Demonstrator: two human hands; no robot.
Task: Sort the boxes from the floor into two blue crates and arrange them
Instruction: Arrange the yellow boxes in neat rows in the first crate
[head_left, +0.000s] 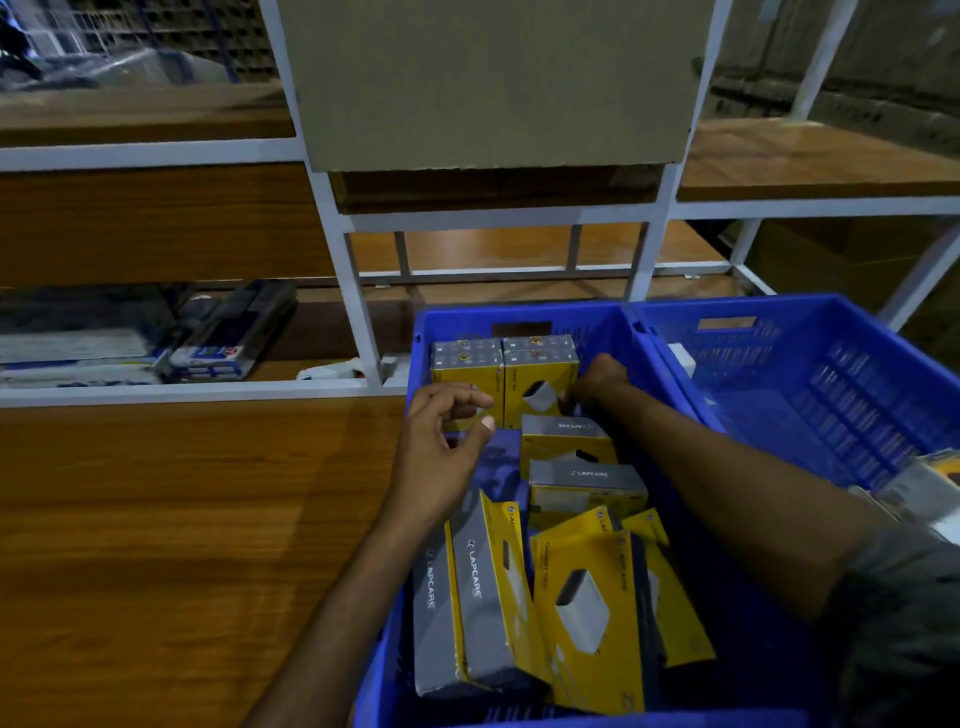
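in the blue crate (452, 322), lower centre, grey boxes (475, 592) lie long axis up-frame. left hand (441, 452) hovers loosely curled, empty; right hand (597, 382) beside a yellow box (537, 389), grip unclear.

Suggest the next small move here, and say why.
Probably the empty left hand should take the loose box lying just before the back row and stand it against that row; the right hand is at the row's end, and the near boxes lie jumbled.

Blue plastic crate (613, 332): holding yellow-and-grey cardboard boxes (467, 374). Left hand (441, 441) hovering above them, fingers loose. Right hand (597, 379) resting against the far stack's right side. Second blue plastic crate (831, 395) sitting alongside.
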